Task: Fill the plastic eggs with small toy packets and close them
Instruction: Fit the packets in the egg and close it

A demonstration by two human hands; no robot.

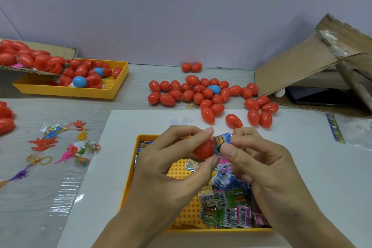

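Above the yellow tray (128,185), the left hand (171,159) grips 1 red egg half (203,148) with its mouth facing right, where the right hand (259,159) pinches a blue toy packet (222,140) touching its rim.

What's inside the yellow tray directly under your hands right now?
The yellow tray holds a heap of small printed toy packets on its right side, with bare pegged floor showing left of them. The left hand and right hand cover the rest.
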